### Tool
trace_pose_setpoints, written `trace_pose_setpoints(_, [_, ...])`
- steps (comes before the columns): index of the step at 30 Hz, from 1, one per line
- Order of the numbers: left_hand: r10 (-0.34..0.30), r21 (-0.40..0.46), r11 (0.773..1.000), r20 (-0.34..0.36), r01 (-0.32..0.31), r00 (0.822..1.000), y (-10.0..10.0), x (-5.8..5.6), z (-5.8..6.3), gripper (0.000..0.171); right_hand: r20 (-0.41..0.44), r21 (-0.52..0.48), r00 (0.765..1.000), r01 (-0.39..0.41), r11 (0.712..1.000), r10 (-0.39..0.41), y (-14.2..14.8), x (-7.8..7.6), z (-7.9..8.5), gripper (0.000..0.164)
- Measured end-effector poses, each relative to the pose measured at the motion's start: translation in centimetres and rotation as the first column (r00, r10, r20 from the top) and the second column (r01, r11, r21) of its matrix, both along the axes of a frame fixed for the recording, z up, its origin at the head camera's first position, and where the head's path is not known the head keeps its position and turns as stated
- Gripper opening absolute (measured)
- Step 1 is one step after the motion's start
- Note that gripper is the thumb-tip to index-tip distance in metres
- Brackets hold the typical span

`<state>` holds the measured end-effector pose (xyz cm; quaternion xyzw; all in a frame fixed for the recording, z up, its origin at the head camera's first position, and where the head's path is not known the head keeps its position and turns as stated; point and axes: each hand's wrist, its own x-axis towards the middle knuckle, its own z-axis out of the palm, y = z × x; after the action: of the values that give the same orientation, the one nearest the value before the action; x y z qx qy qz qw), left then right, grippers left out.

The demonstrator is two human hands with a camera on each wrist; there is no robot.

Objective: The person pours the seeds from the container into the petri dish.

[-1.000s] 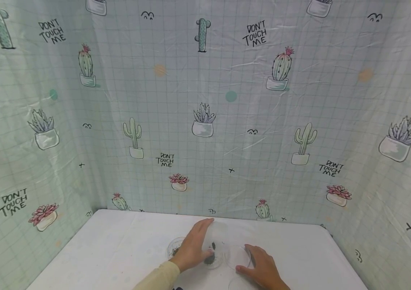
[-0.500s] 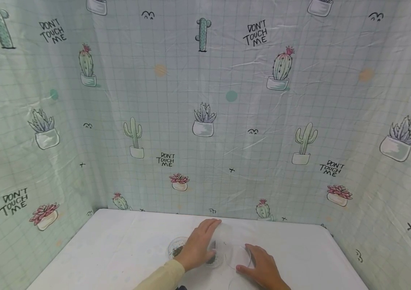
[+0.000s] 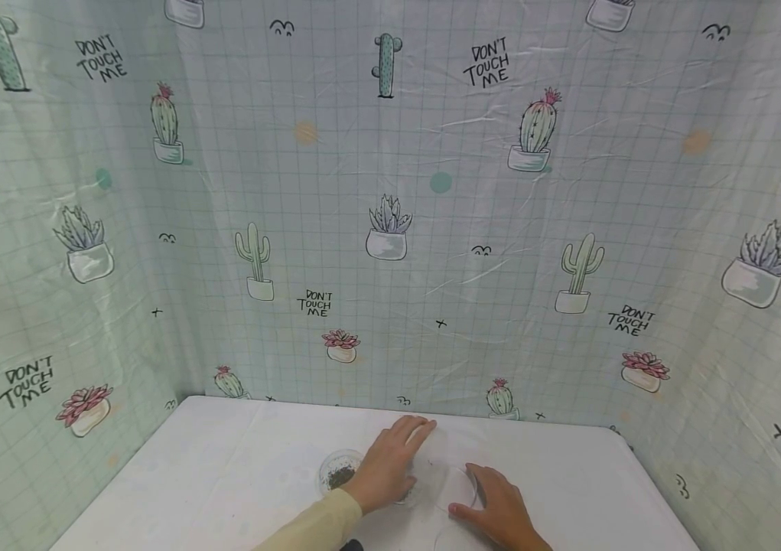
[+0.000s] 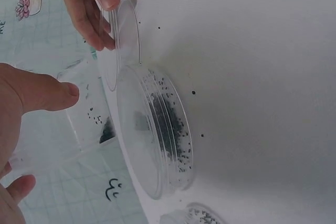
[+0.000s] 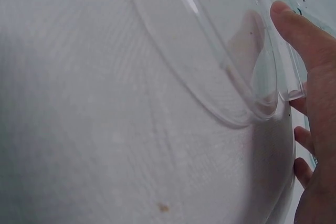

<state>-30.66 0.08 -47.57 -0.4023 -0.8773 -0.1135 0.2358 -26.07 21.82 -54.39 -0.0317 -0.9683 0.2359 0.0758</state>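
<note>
My left hand (image 3: pixel 385 468) grips a limp, clear plastic bag (image 4: pixel 81 119) with a small heap of black grains in its corner. Thumb and fingers are on either side of the bag, over a lidded-looking clear petri dish (image 4: pixel 173 129) that contains a dark pile of grains. On the right, my right hand (image 3: pixel 496 505) holds a clear petri dish (image 3: pixel 455 490) by its rim, thumb on the near side and fingers on the far side. In the head view the left hand mostly hides the grain-filled dish.
Left of the hands stands another petri dish (image 3: pixel 340 476) with dark green bits. A further clear dish (image 5: pixel 194 77) lies near the right hand, toward the front. Several stray black grains (image 4: pixel 193 93) lie on the white table (image 3: pixel 245 459). A cactus-print curtain (image 3: pixel 390 306) encloses the back and sides.
My left hand has moved gradually to the right with the bag, uncovering more of the left dish and covering the middle one. My right hand stays on its dish.
</note>
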Motion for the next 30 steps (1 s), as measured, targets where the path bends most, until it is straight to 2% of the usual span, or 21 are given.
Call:
trace_pose_setpoints(8, [-0.028,-0.065,0.998,-0.013,0.027,1.0,0.8,0.1,0.2,0.098,0.014,-0.002,1.0,0.012,1.0,-0.012,0.0,-0.1,-0.3,0.092])
trace_pose_setpoints(14, [-0.054,-0.123,0.991,-0.082,0.044,0.995,1.2,-0.1,0.0,0.094,0.005,-0.001,1.0,0.02,1.0,-0.02,-0.1,0.0,-0.2,0.092])
trace_pose_setpoints(18, [-0.071,-0.136,0.989,-0.12,0.054,0.99,1.5,-0.1,-0.1,0.091,0.005,-0.002,1.0,0.02,1.0,-0.02,-0.1,0.1,-0.1,0.092])
trace_pose_setpoints(30, [-0.109,-0.15,0.985,-0.158,0.085,0.981,1.7,0.0,0.2,0.08,0.005,-0.008,1.0,0.03,1.0,-0.029,-0.1,0.0,-0.4,0.094])
